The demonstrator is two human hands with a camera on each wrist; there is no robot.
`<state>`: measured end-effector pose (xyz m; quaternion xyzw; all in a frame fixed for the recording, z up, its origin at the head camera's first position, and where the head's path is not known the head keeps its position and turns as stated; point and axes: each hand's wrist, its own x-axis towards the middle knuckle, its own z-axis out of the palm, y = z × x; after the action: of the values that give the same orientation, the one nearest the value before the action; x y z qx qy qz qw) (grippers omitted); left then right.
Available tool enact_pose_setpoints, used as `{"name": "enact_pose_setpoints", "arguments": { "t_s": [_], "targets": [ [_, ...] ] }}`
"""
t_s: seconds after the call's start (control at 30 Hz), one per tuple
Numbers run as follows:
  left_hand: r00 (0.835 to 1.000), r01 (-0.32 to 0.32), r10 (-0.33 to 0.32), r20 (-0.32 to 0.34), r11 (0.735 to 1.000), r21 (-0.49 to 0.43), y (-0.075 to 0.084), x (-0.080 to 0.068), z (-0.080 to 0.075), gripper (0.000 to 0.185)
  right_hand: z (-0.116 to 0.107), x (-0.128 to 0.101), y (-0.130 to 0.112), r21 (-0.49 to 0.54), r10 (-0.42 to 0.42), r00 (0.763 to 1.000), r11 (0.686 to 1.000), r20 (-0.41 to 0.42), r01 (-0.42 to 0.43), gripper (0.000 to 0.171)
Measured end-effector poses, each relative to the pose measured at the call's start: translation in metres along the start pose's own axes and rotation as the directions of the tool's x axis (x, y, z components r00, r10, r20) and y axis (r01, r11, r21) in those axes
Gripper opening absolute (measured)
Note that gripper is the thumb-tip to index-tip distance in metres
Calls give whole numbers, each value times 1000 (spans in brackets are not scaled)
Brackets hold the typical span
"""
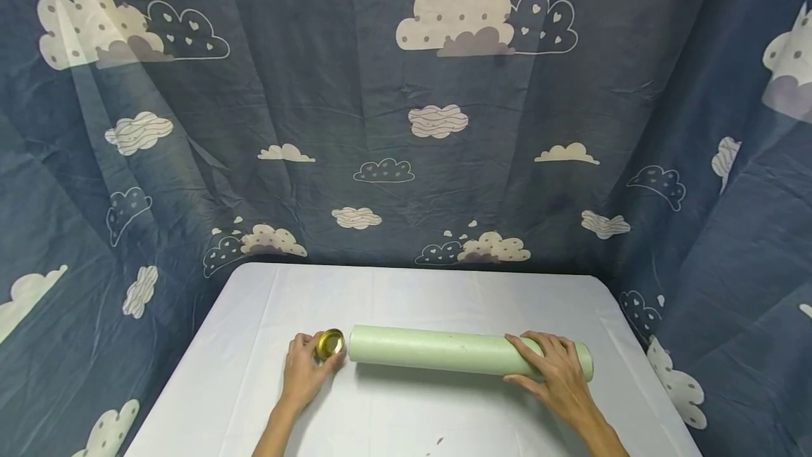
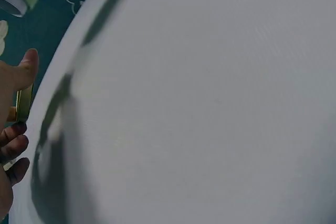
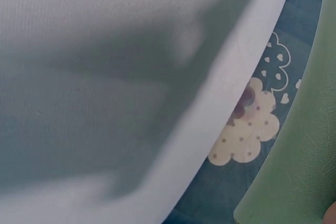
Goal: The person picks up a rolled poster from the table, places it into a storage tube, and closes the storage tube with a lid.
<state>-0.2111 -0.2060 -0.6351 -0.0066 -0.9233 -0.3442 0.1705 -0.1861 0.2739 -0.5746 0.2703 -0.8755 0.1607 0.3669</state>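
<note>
My left hand [image 1: 302,370] pinches a small shiny gold round piece [image 1: 330,344], like a ring or a shallow cap, between thumb and fingers. In the left wrist view the gold piece [image 2: 24,102] shows only edge-on, behind the thumb. Just right of it is one end of a long light green tube [image 1: 438,350], with a narrow gap between them. My right hand [image 1: 558,379] grips the tube near its other end, thumb on the near side and fingers over the top. The right wrist view shows the scuffed green surface [image 3: 304,150] close up and only a fingertip.
Beneath lies a white table [image 1: 406,295] with rounded far corners; shadows of the hands and tube fall on it. Small dark specks [image 1: 439,441] lie near the front. Dark blue curtains [image 1: 330,90] with cloud prints hang behind and at both sides.
</note>
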Motion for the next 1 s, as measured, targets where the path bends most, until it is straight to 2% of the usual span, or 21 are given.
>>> {"name": "enact_pose_setpoints", "arguments": {
  "t_s": [0.07, 0.17, 0.27, 0.37, 0.43, 0.57, 0.73, 1.0],
  "targets": [
    [999, 49, -48, 20, 995, -91, 4, 0, -5, 65, 1, -1, 0, -3, 9, 1000, 1000, 16, -9, 75],
    [990, 138, -126, 62, 961, -239, 11, 0, -12, 64, 1, -2, 0, -7, 29, 998, 1000, 52, -28, 77],
    [978, 205, -179, 102, 901, -381, 19, 0, -17, 58, 2, -3, 0, -4, 44, 996, 999, 80, -44, 78],
    [967, 255, -209, 146, 831, -495, 26, -1, -19, 53, 3, -3, -1, -2, 46, 996, 999, 78, -46, 77],
    [958, 285, -212, 194, 788, -545, 30, -1, -20, 51, 4, -2, -2, 2, 37, 997, 999, 61, -38, 76],
    [939, 334, -197, 282, 722, -606, 36, -2, -21, 49, 4, 2, -6, 11, 25, 999, 1000, 23, -25, 75],
    [936, 329, -140, 323, 674, -662, 36, -5, -20, 46, 5, 7, -9, 19, 26, 999, 999, 18, -26, 75],
    [930, 333, -104, 352, 640, -692, 36, -6, -20, 44, 7, 6, -10, 21, 29, 999, 999, 19, -29, 76]
  ]
}}
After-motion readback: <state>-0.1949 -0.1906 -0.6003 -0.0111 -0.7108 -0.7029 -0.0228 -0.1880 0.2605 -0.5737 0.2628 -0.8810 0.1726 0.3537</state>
